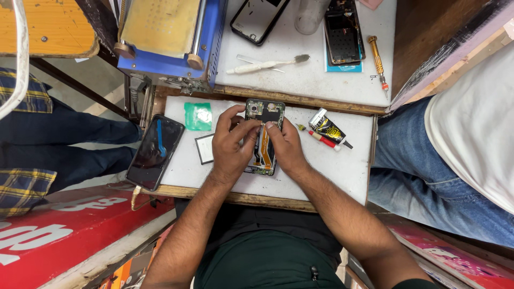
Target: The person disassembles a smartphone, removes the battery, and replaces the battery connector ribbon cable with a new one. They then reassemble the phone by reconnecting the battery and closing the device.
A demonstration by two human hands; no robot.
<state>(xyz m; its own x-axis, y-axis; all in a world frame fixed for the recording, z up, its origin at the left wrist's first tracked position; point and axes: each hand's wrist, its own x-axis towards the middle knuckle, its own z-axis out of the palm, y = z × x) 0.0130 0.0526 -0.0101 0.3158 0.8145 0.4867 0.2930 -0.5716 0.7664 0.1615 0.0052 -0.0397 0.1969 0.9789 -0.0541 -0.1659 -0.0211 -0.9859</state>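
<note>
— Hands first: what are they on?

— Both are on an opened phone [264,140] with its back off, lying on the white bench [342,166]. The left hand [231,142] covers the phone's left edge, fingers curled down over it, its grip closed on the phone's frame. The right hand [286,147] sits against the phone's right edge, its fingertips pinched together at the upper part of the phone, just below the camera module. Whether that pinch holds some small part I cannot tell; it is too tiny to see.

— What shows inside the phone?

— A green circuit board at top and bottom, and an orange flat cable running down the middle.

— And around the phone?

— Left of the phone, partly under the left hand, lies a small dark rectangle with a pale rim [204,148]. Further left of the phone is a green square packet [198,116], and beyond that a dark phone screen [156,152] hangs over the bench edge. Right of the phone lie a black-and-yellow glue tube [327,127] and a red pen-like tool [323,139], touching each other. Beyond the phone, on the upper bench, rest a white brush [266,65] and a gold screwdriver [377,60].
</note>
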